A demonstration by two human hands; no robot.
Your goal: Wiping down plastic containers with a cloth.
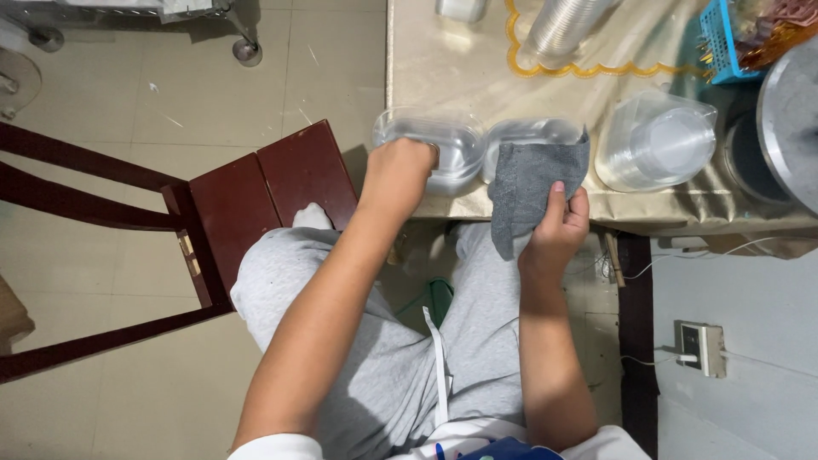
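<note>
Table edge, near side: crowded. Two clear plastic containers [430, 140] sit side by side at the rim, touching; a grey cloth [535, 183] drapes over the right one. Stack of clear lids [656, 145] just right of them. Metal pot [788, 128] blocks the far right. Open tabletop [443, 68] lies beyond the containers. Dark red chair [256, 192] bounds the left approach.
</note>
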